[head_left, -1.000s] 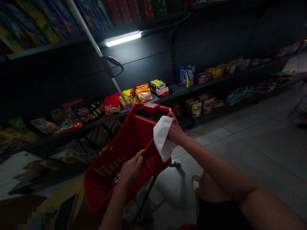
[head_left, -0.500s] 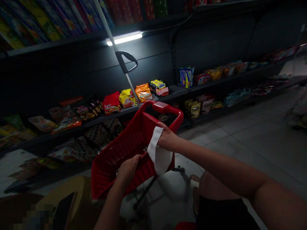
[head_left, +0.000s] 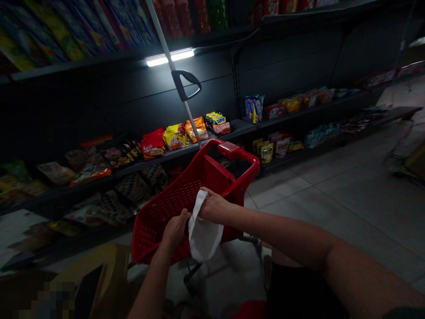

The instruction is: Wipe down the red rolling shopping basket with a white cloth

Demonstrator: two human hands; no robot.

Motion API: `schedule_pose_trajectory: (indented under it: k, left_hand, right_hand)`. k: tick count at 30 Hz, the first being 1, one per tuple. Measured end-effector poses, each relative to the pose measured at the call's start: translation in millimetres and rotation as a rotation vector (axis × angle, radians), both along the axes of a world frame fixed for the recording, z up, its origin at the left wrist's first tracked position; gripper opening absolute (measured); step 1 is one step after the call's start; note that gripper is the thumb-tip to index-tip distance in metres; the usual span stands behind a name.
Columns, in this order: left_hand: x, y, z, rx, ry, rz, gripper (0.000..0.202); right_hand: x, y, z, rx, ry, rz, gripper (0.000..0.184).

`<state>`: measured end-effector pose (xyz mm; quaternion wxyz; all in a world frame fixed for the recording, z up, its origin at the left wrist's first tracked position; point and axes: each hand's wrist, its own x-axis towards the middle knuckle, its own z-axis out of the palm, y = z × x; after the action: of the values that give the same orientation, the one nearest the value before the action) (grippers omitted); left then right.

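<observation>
Red plastic, pierced with rows of small holes: that is the basket [head_left: 186, 195] in front of you, tipped so its open mouth faces up and left toward the shelf [head_left: 232, 128] of bright packets [head_left: 174, 137]. Its long axis runs from the near end by your hands up and to the right, ending at the broad red grip [head_left: 232, 150]. A thin pole [head_left: 186, 84] with a dark loop handle rises from that far end. The basket stands above the grey tiled floor [head_left: 332, 195], close to the shelving.

Your right hand [head_left: 214, 206] is closed around the top of a white cloth [head_left: 202, 235], pressing it on the near rim; the cloth hangs down limp outside the wall. Your left hand [head_left: 175, 228] is curled over the same rim, just beside the cloth.
</observation>
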<state>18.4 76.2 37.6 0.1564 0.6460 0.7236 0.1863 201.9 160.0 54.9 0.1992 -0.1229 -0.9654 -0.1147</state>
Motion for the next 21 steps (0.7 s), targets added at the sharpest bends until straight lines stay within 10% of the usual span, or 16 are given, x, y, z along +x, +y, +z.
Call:
schedule_pose_trajectory:
  k: [5,10,21]
  left_hand:
    - [-18,-12,-0.5,-0.034,-0.054,0.016,0.074]
    - [-29,-12,-2.6,-0.044,0.058,-0.011,0.070]
    - [61,27,24.5,0.055,-0.062,-0.077,0.074]
  right_hand:
    - [98,22,38.6,0.187,0.015,-0.111,0.019]
    - [188,60,65.2,-0.015,0.203,-0.197,0.024]
    - [59,-15,14.6,-0.189,0.274,-0.131,0.022]
